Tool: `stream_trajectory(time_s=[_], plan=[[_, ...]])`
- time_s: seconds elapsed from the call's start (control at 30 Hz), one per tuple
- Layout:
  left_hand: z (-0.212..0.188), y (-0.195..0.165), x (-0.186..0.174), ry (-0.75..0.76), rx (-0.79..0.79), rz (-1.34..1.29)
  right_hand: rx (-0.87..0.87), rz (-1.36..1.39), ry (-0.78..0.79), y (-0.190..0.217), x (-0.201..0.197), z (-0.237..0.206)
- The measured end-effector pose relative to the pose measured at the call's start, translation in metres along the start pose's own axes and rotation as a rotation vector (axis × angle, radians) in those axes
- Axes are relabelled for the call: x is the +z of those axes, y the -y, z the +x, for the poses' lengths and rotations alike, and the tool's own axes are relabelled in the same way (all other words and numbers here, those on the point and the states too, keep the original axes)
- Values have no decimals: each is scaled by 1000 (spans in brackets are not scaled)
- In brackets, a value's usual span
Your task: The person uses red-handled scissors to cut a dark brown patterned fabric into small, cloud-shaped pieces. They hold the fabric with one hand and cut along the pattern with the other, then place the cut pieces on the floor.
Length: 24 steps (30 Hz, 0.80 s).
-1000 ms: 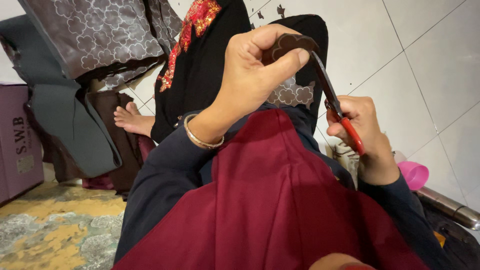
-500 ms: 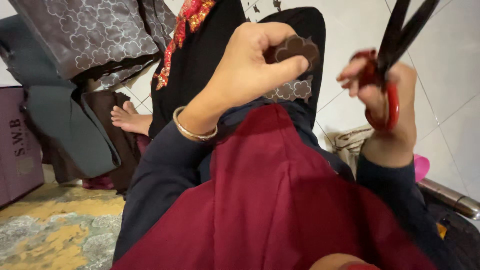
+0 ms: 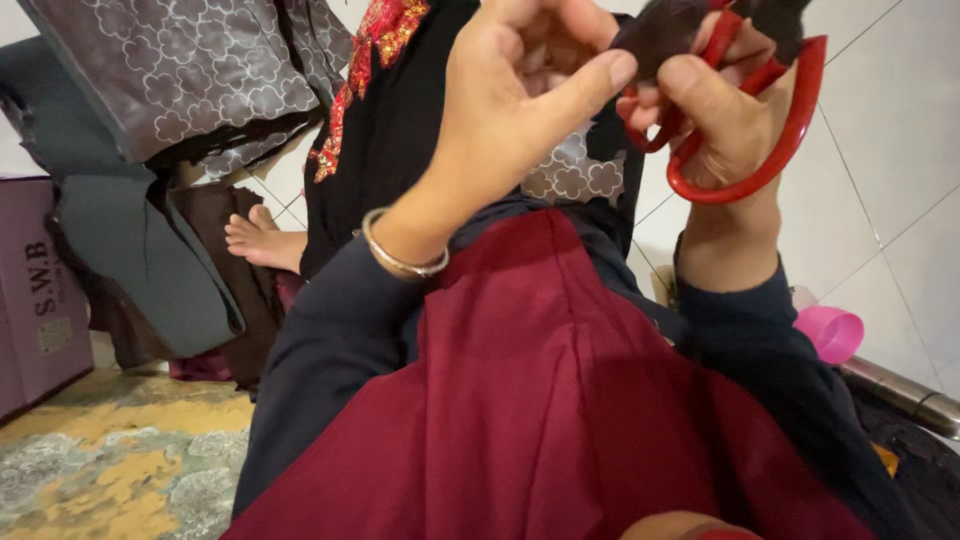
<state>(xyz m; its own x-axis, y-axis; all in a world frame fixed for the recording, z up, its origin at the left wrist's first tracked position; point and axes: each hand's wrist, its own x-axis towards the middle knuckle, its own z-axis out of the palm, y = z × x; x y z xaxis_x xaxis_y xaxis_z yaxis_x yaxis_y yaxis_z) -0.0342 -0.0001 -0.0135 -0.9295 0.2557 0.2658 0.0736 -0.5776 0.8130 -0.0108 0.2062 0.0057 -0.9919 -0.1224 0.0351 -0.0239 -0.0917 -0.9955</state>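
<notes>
Left hand (image 3: 520, 100) pinches a small dark fabric scrap (image 3: 665, 30); right hand (image 3: 720, 110) grips red-handled scissors (image 3: 770, 130). A purple box (image 3: 35, 290) with a pale label sits far left on the floor.

Lighting: soft, even, indoor; source not shown. Faint sheen is seen on white floor tiles (image 3: 900, 130). Raised hands are slightly blurred; frame edges are mildly stretched.

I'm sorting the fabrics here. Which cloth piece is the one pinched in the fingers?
The small dark brown scrap, pinched by the left hand beside the red-handled scissors; the patterned grey cloth hangs untouched.
</notes>
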Motion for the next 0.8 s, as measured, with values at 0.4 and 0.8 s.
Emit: stream_trajectory(time_s=[0.4, 0.8], plan=[[-22, 25, 6, -22, 35, -167, -35, 82, 71, -17, 4, -11], [-17, 40, -20, -204, 108, -84, 108, -471, 199, -43, -43, -54]])
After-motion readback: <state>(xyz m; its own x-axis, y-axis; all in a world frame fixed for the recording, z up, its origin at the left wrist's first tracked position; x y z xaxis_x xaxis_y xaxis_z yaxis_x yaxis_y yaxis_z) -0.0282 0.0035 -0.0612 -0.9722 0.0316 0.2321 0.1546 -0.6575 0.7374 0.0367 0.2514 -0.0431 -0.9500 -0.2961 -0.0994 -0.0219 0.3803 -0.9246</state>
